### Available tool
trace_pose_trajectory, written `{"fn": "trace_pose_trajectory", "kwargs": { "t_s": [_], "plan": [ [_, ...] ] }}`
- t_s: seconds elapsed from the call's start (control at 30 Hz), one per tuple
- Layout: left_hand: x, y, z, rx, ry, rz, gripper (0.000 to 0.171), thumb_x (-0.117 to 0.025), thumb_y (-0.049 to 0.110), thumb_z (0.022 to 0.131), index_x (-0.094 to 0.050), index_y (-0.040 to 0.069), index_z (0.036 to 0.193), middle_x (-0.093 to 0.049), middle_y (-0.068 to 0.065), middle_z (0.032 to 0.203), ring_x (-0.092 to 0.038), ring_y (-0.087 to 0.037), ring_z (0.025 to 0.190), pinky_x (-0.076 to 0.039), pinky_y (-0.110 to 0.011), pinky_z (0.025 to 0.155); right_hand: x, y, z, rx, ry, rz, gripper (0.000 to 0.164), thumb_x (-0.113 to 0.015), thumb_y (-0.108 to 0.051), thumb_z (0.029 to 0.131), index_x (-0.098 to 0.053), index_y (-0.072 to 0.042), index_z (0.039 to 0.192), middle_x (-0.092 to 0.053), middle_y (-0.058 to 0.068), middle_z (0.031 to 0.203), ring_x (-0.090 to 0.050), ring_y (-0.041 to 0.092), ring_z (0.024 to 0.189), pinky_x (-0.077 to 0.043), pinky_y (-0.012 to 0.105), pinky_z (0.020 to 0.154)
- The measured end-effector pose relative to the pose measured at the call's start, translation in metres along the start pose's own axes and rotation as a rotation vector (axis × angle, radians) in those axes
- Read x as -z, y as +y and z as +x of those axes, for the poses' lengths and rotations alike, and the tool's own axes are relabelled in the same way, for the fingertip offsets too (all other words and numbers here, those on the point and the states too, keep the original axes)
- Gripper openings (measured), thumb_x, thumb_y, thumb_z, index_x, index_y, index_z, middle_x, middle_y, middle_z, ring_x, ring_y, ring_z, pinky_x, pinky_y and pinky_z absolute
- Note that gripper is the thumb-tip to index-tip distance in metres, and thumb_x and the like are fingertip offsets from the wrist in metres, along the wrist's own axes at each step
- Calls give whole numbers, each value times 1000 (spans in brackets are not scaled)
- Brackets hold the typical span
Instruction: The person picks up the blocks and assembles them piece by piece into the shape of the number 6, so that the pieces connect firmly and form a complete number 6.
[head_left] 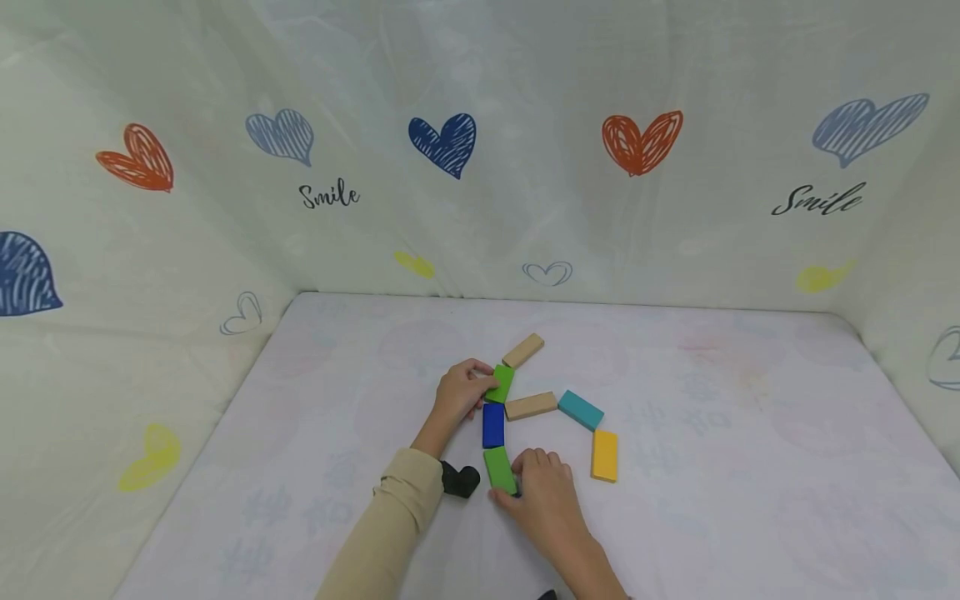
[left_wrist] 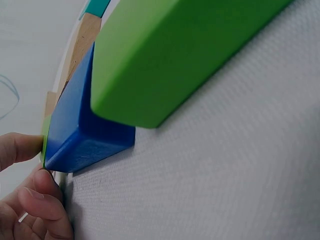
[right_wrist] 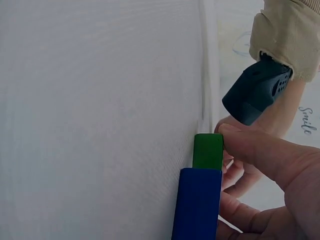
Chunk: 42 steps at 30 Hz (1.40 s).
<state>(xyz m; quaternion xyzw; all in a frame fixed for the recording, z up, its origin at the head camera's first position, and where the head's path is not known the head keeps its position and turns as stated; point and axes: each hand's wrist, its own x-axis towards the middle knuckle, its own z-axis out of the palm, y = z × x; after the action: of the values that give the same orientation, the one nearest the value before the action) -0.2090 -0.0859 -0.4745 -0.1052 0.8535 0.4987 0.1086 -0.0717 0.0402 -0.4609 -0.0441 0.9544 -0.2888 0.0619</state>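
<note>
A pale sheeting backdrop (head_left: 517,221), softly creased and printed with scribbled hearts, closes off the far side. Before it spreads a tabletop (head_left: 712,517) in white cloth; its fine weave probably gives the blocks some grip. A cuffed tan sleeve (head_left: 401,508) comes in from 7 o'clock, carrying the left hand (head_left: 460,390); the bare-forearmed right hand (head_left: 546,500) comes from 5. The hands are apart. The left pinches the upper green block (head_left: 502,383), probably to steady it. The right curls over a dark blue block (right_wrist: 198,205), its thumb tip at the corner of the lower green block (head_left: 498,468), seemingly to keep the two snug; the palm hides much of that grip from above.

Around the central blue block (head_left: 492,425), the greens sit at 12 and 6 o'clock, a bare-wood block (head_left: 530,406) at 2, a teal block (head_left: 581,410) at 3, a yellow block (head_left: 604,456) between 3 and 4, and a second bare-wood block (head_left: 523,350) near 1. All are slim rectangular bars, angled nearly end to end so the row bends. Paint looks smooth on the coloured ones, with softened edges; the unpainted pair are plain beige.
</note>
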Motion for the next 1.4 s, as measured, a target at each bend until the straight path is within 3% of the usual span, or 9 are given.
{"fn": "trace_pose_trajectory", "kwargs": {
  "t_s": [0.47, 0.73, 0.9, 1.13, 1.4],
  "plan": [
    [0, -3, 1, -6, -2, 9, 21, -68, 20, 80, -65, 10, 98, -48, 1, 55, -40, -9, 36, -34, -19, 32, 5, 7, -2, 14, -22, 68, 38, -77, -30, 73, -59, -4, 94, -49, -2, 74, -39, 13, 73, -29, 26, 65],
    [-1, 0, 0, 10, -6, 5, 21, -68, 19, 80, -65, 11, 99, -48, 1, 59, -41, -9, 38, -34, -18, 33, 22, 16, -4, -33, -97, 102, 42, -76, -37, 74, -60, -8, 101, -54, -3, 84, -42, 13, 80, -37, 27, 69],
    [0, 0, 0, 11, -6, 14, 22, -68, 19, 80, -65, 11, 100, -48, 0, 61, -42, -9, 39, -34, -18, 33, 34, 30, -12, 42, -153, 43, 37, -78, -30, 72, -62, -12, 100, -57, -4, 94, -44, 12, 86, -45, 32, 76],
    [0, 0, 0, 11, -3, 19, 22, -68, 19, 81, -64, 10, 100, -48, 1, 60, -41, -9, 39, -34, -18, 33, 34, 40, -21, 226, -133, -71, 33, -80, -22, 70, -66, -14, 100, -55, -6, 100, -44, 11, 92, -46, 32, 80],
    [-1, -1, 0, 13, -8, 18, 23, -68, 20, 80, -65, 10, 100, -48, 0, 59, -41, -9, 39, -34, -18, 33, 35, 47, -23, 288, -102, -152, 30, -78, -26, 72, -67, -17, 99, -54, -8, 100, -44, 10, 91, -42, 30, 77]
  ]
}}
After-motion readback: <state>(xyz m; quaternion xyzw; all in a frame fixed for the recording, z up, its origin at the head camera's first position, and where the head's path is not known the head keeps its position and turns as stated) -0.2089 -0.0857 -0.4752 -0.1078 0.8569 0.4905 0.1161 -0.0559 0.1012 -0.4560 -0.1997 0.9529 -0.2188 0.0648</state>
